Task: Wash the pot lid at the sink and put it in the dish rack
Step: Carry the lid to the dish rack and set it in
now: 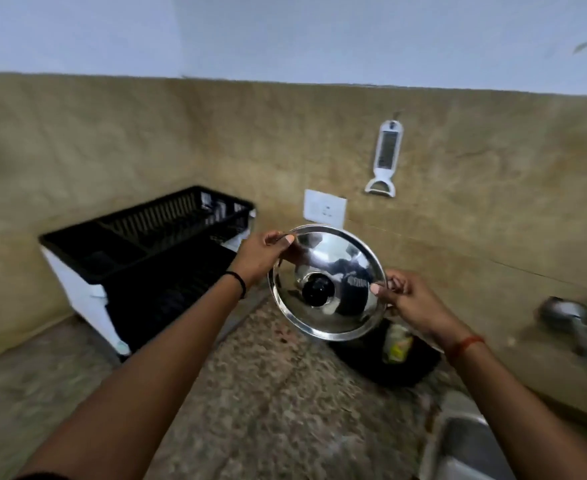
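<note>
Two bare hands hold a steel pot lid (330, 282) in the air above a speckled stone counter (268, 386), its black knob (316, 289) facing the camera. The left hand (262, 254) pinches the lid's upper left rim between thumb and fingers, and the right hand (408, 299) pinches the right rim the same way. A dark band circles the left wrist; a red thread circles the right.

A black dish rack (139, 233) sits on a white base at the left, well apart from the lid, against the tan backsplash (112, 140). Motion blur hides whether anything stands in its compartments. Below the lid, a dark round vessel (389, 362) rests on the counter with a yellowish bottle (397, 344) standing in it or just behind it; which cannot be told.

At the lower right a corner of the steel sink (465, 448) shows, with a metal tap (576, 327) coming out of the wall above it. A white peeler-grater (385, 157) hangs on the backsplash over a white socket plate (325, 208). Pale painted wall (285, 32) runs above the tan band.
</note>
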